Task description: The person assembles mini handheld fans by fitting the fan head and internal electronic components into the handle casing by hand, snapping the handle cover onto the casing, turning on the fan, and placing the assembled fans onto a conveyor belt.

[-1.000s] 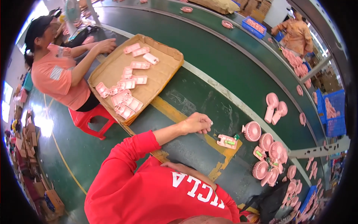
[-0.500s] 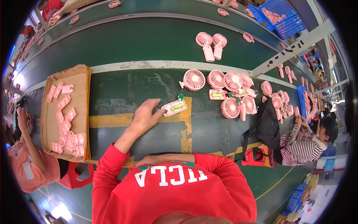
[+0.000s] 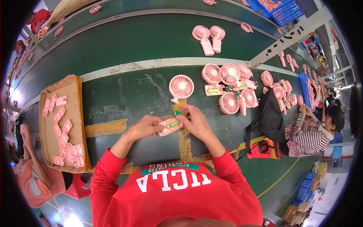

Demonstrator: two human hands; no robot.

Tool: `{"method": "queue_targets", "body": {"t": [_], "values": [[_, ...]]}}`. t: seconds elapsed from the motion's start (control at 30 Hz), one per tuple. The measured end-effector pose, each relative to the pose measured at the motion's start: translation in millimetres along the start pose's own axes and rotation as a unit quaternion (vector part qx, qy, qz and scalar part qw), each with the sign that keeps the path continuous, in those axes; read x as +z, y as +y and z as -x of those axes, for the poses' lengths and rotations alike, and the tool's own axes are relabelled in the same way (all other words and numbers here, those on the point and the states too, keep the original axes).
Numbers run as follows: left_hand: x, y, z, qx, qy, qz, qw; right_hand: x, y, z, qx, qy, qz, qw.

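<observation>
Over the bench in front of me, my left hand [image 3: 146, 127] pinches the left end of an open pink fan handle shell [image 3: 165, 131]. A green battery cell [image 3: 172, 124] lies inside the shell. At the other end my right hand [image 3: 196, 123] has its thumb and fingers closed around a small green circuit board [image 3: 177, 112], partly hidden and slightly blurred. Just beyond my hands a round pink fan head [image 3: 181, 86] rests on the bench, its short neck pointing towards the board. Any wire between them is too small to make out.
A cardboard tray [image 3: 86, 125] of pink shells stands at the left. Several pink fans [image 3: 229, 103] cluster at the right, near a black bag [image 3: 269, 117]. Two fans [image 3: 206, 46] lie beyond a pale rail [image 3: 151, 66]. Co-workers sit on both sides.
My right hand has risen from the bench edge to the circuit board. My left hand now grips the shell, which has shifted nearer and left. The fan head has moved left and nearer.
</observation>
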State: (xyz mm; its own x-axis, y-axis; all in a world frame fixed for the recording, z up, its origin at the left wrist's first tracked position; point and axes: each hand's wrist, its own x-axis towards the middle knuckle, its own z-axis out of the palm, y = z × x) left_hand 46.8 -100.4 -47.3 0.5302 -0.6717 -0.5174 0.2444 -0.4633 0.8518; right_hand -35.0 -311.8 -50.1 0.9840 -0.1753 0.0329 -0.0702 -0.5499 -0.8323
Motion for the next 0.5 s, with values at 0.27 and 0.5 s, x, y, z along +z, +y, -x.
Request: {"method": "queue_targets", "body": {"t": [0.27, 0.5], "values": [[-12, 39, -30, 0.225, 0.339, -0.334, 0.85, 12, -15, 11, 0.023, -0.125, -0.003, 0.992], [-17, 42, -73, 0.123, 0.069, -0.162, 0.977, 34, -18, 29, 0.027, -0.083, 0.111, 0.99]]}}
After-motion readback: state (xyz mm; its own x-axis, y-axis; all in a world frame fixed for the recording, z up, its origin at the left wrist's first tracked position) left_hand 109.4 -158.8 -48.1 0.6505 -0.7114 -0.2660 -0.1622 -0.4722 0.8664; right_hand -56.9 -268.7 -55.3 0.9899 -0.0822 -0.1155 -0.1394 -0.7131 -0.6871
